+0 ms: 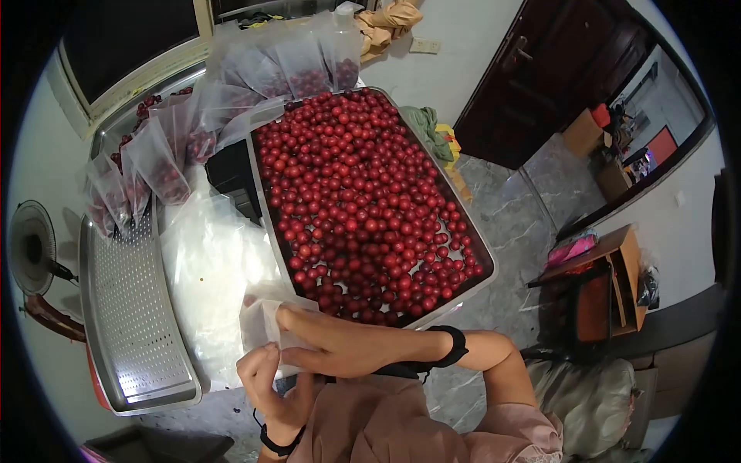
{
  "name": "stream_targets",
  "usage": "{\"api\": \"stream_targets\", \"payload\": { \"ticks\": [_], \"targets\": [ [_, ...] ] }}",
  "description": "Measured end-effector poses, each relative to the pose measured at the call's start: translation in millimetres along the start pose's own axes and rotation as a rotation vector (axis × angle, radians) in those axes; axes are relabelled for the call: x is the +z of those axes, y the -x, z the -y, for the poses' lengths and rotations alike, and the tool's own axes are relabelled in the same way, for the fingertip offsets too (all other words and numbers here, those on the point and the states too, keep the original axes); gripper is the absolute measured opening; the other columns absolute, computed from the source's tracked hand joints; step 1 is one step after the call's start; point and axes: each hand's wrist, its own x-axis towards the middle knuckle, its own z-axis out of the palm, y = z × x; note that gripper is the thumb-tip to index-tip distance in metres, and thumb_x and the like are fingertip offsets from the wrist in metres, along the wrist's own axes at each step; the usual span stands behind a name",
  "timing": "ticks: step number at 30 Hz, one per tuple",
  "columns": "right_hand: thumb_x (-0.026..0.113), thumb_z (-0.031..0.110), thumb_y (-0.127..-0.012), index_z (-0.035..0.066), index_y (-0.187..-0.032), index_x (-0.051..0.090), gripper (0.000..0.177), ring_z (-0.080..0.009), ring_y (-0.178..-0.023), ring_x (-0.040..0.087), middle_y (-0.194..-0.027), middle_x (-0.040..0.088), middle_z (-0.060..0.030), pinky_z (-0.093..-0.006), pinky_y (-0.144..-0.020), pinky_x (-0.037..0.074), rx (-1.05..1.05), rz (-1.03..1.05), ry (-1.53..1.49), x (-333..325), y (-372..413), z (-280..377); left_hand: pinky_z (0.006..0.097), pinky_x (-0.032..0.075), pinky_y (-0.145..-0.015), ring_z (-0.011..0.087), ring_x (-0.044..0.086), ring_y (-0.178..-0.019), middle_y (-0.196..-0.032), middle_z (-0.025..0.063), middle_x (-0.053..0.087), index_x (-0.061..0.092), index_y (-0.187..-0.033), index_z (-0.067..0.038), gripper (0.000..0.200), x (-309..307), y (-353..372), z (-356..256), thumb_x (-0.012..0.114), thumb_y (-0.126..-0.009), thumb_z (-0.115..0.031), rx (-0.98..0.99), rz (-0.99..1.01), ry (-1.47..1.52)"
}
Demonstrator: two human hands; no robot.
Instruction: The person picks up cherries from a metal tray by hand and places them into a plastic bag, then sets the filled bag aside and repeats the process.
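My right hand (340, 343) reaches in from the right at the near edge of the fruit tray, its fingers on a translucent plastic bag (261, 318). Just below it, my left hand (266, 382) has its fingers curled against the lower edge of the same bag. The bag looks empty. Beyond my hands, a large metal tray (265, 197) holds a layer of round red fruit (351, 185). A pile of clear plastic bags (212, 262) lies left of that tray.
At the left is a perforated metal tray (135, 309). Several bags of fruit (158, 166) stand along the back left. A fan (35, 243) is at the far left. A dark door (544, 73) and a wooden desk (625, 270) are at the right.
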Motion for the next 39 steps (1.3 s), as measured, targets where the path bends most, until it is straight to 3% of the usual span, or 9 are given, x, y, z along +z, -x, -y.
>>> {"api": "stream_targets", "payload": {
  "ticks": [6, 13, 16, 19, 21, 22, 24, 30, 39],
  "targets": [
    [0.051, 0.025, -0.1, -0.001, -0.106, 0.039, 0.029, -0.0211, -0.077, 0.043, -0.089, 0.041, -0.0135, -0.0366, -0.071, 0.039, 0.039, 0.026, -0.054, -5.8, 6.6, -6.2, 0.0389, 0.044, -0.088, 0.028, 0.053, -0.098, -0.107, 0.0128, 0.053, 0.049, -0.117, -0.003, 0.047, 3.4, 0.2, -3.9, 0.073, -0.077, 0.006, -0.001, -0.033, 0.076],
    [0.051, 0.025, -0.1, -0.001, -0.104, 0.04, 0.029, -0.0188, -0.073, 0.039, -0.085, 0.035, -0.0099, -0.0368, -0.07, 0.037, 0.022, 0.016, -0.075, -4.6, 14.5, -13.0, 0.0363, 0.046, -0.085, 0.0258, 0.055, -0.095, -0.104, 0.0118, 0.054, 0.051, -0.104, -0.005, 0.036, 6.3, 2.9, -6.2, 0.072, -0.078, 0.007, -0.019, -0.067, 0.123],
    [0.052, 0.025, -0.1, -0.003, -0.112, 0.043, 0.032, -0.0189, -0.073, 0.045, -0.085, 0.043, -0.0115, -0.0376, -0.069, 0.039, -0.073, -0.032, -0.001, -6.6, 17.4, -10.5, 0.0344, 0.046, -0.083, 0.0243, 0.056, -0.092, -0.101, 0.0113, 0.056, 0.052, -0.1, -0.005, 0.033, 8.5, 3.7, -5.6, 0.073, -0.077, 0.008, -0.04, -0.092, 0.138],
    [0.052, 0.023, -0.098, -0.008, -0.115, 0.048, 0.035, -0.026, -0.088, 0.059, -0.098, 0.056, -0.02, -0.0379, -0.076, 0.044, 0.103, -0.038, -0.077, -20.5, 35.5, 5.5, 0.0334, 0.047, -0.082, 0.0234, 0.056, -0.089, -0.099, 0.0113, 0.057, 0.052, -0.098, -0.005, 0.033, 10.0, 3.9, -4.1, 0.073, -0.077, 0.009, -0.051, -0.109, 0.151],
    [0.053, 0.019, -0.098, -0.003, -0.115, 0.057, 0.028, -0.0245, -0.087, 0.065, -0.099, 0.065, -0.0173, -0.0353, -0.075, 0.049, 0.007, -0.151, -0.094, -30.4, 50.6, 1.7, 0.033, 0.047, -0.081, 0.0232, 0.056, -0.088, -0.099, 0.0117, 0.057, 0.053, -0.099, -0.005, 0.033, 11.1, 3.0, -3.2, 0.073, -0.077, 0.01, -0.044, -0.103, 0.162],
    [0.052, 0.008, -0.098, 0.001, -0.113, 0.066, 0.021, -0.0155, -0.096, 0.065, -0.108, 0.068, -0.0093, -0.0293, -0.084, 0.051, 0.109, -0.169, -0.087, -40.2, 59.8, 4.8, 0.033, 0.047, -0.081, 0.0232, 0.056, -0.088, -0.099, 0.0117, 0.057, 0.053, -0.099, -0.005, 0.033, 12.5, 2.7, -2.6, 0.073, -0.077, 0.01, -0.043, -0.104, 0.165],
    [0.056, 0.012, -0.095, 0.002, -0.11, 0.065, 0.02, -0.0246, -0.087, 0.067, -0.096, 0.068, -0.0126, -0.0324, -0.078, 0.051, 0.138, -0.413, 0.033, -55.5, 77.3, -0.2, 0.033, 0.047, -0.08, 0.0233, 0.056, -0.088, -0.098, 0.0118, 0.057, 0.053, -0.1, -0.005, 0.033, 14.7, 3.3, -2.0, 0.073, -0.077, 0.01, -0.035, -0.104, 0.134],
    [0.059, 0.006, -0.089, 0.003, -0.107, 0.065, 0.019, -0.0362, -0.093, 0.064, -0.102, 0.066, -0.0175, -0.0408, -0.082, 0.051, 0.309, -0.882, 0.661, -144.8, 129.2, -82.7, 0.0324, 0.046, -0.079, 0.0236, 0.056, -0.086, -0.098, 0.012, 0.057, 0.053, -0.101, -0.005, 0.034, 19.1, 3.6, -2.4, 0.074, -0.077, 0.008, -0.036, -0.097, 0.156],
    [0.068, 0.012, -0.084, 0.005, -0.123, 0.055, 0.042, -0.0402, -0.098, 0.058, -0.104, 0.053, -0.0194, -0.0459, -0.083, 0.049, 0.563, -0.689, 1.086, -197.9, 140.5, -134.5, 0.0319, 0.046, -0.079, 0.0234, 0.056, -0.086, -0.098, 0.0126, 0.058, 0.053, -0.101, -0.004, 0.034, 19.9, 2.2, -2.6, 0.072, -0.077, 0.009, -0.042, -0.095, 0.154]
  ]
}}
